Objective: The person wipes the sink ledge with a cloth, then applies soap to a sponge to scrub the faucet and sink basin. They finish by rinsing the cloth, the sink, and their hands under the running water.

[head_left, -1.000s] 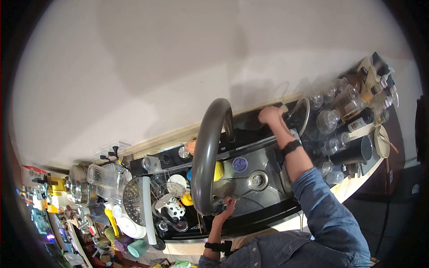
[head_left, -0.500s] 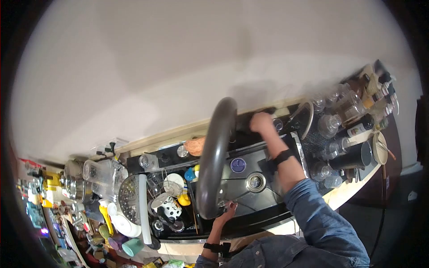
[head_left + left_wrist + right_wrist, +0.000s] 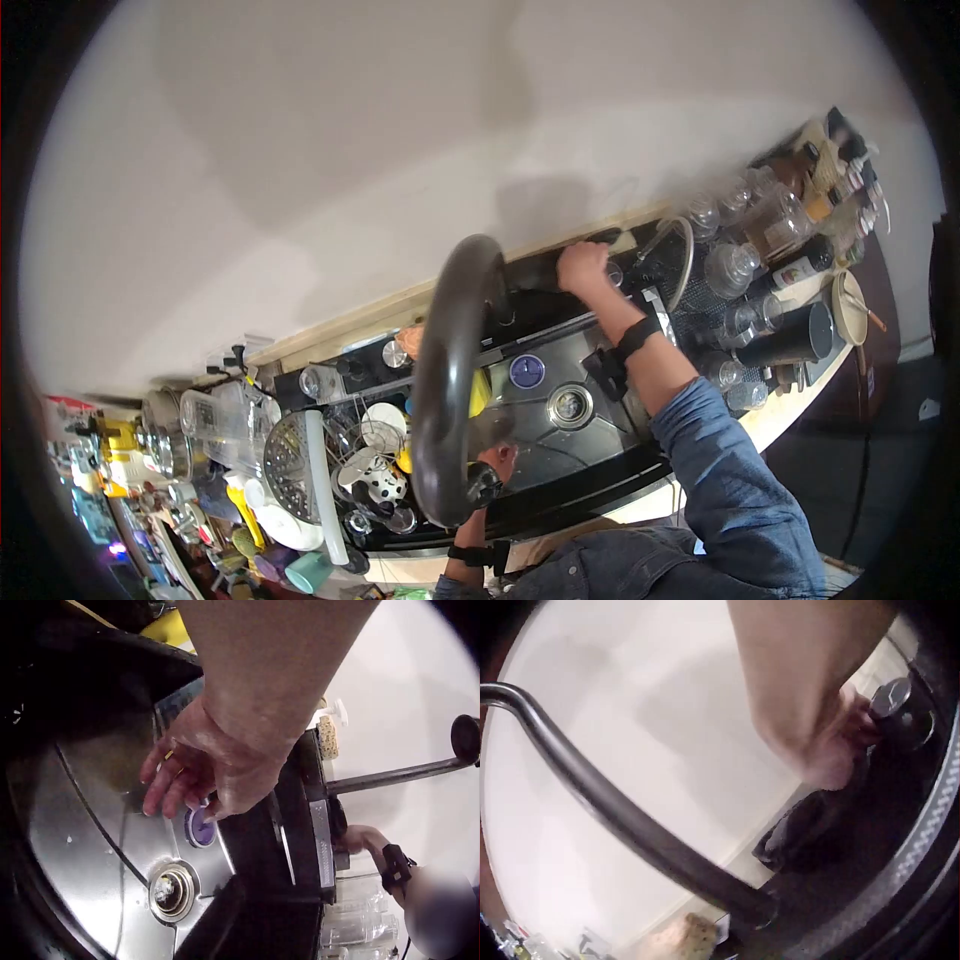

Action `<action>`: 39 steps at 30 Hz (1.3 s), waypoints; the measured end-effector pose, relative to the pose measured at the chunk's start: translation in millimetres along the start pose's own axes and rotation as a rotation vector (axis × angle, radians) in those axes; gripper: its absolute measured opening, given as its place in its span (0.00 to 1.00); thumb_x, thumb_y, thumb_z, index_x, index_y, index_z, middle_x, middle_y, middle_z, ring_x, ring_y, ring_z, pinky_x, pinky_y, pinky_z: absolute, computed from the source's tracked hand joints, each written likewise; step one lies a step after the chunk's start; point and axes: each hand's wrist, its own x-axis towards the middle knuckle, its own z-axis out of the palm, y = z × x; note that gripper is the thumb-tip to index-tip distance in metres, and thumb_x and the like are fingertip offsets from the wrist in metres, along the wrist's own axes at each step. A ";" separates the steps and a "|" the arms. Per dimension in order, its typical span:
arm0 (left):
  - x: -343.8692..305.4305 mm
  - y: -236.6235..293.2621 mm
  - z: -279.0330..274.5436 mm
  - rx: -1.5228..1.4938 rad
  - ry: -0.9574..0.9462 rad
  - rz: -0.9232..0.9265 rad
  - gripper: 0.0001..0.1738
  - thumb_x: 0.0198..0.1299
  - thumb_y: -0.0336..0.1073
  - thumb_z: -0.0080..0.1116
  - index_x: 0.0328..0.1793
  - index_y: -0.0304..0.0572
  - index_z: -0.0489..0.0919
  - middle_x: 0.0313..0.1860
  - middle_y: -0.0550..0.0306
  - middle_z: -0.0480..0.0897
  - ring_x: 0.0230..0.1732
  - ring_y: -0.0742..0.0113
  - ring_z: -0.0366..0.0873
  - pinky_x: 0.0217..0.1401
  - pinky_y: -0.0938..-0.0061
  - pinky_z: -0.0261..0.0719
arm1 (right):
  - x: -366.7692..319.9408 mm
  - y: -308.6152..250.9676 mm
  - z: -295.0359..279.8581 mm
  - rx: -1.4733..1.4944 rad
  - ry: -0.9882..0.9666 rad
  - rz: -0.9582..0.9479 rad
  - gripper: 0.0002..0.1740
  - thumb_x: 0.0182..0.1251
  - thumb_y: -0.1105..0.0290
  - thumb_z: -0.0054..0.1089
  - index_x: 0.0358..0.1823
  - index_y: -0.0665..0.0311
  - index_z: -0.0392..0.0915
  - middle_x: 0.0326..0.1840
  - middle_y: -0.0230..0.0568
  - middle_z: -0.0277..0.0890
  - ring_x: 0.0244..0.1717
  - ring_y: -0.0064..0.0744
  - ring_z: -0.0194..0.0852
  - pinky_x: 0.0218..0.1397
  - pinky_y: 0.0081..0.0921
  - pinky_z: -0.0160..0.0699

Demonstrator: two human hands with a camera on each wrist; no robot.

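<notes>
Left hand (image 3: 217, 761) over the sink (image 3: 520, 440), fingers loosely bent and a bit spread, holding nothing, near the purple disc (image 3: 527, 371). Disc lies in the sink beside the drain (image 3: 571, 407). Right hand (image 3: 583, 268) reaches to the black ledge (image 3: 840, 862) behind the sink, by the wall (image 3: 350, 150). Dark cloth (image 3: 799, 829) lies on that ledge, just below the right hand, bunched. Right fingers blurred and partly hidden, cannot tell if they pinch the cloth or just rest by it. Round dark container (image 3: 904, 712) right at the fingertips, contact unclear. Curved faucet (image 3: 447, 380) rises between the hands and the dish rack (image 3: 375, 450). Glass jars (image 3: 733, 270) stand on the worktop (image 3: 780, 425) past the right arm
</notes>
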 end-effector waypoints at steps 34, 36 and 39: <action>-31.3 8.7 -59.8 -0.266 0.195 -0.130 0.18 0.62 0.44 0.51 0.33 0.32 0.74 0.23 0.38 0.75 0.30 0.39 0.76 0.30 0.55 0.71 | 33.8 -92.5 -17.5 0.641 -0.340 -0.658 0.29 0.64 0.45 0.50 0.39 0.70 0.78 0.30 0.40 0.79 0.33 0.29 0.74 0.39 0.30 0.71; -31.8 13.9 -68.3 -0.278 0.191 -0.143 0.18 0.62 0.44 0.51 0.33 0.32 0.74 0.23 0.38 0.76 0.30 0.39 0.76 0.31 0.56 0.71 | 43.4 -92.2 -6.4 0.693 -0.329 -0.734 0.25 0.63 0.51 0.53 0.34 0.71 0.77 0.27 0.43 0.78 0.29 0.34 0.73 0.36 0.33 0.70; -35.8 25.6 -77.2 -0.261 0.216 -0.115 0.18 0.62 0.44 0.52 0.33 0.33 0.74 0.23 0.39 0.75 0.29 0.40 0.75 0.30 0.56 0.70 | 46.8 -84.4 2.3 0.654 -0.127 -0.800 0.19 0.60 0.58 0.55 0.28 0.72 0.76 0.23 0.48 0.76 0.26 0.42 0.72 0.33 0.37 0.68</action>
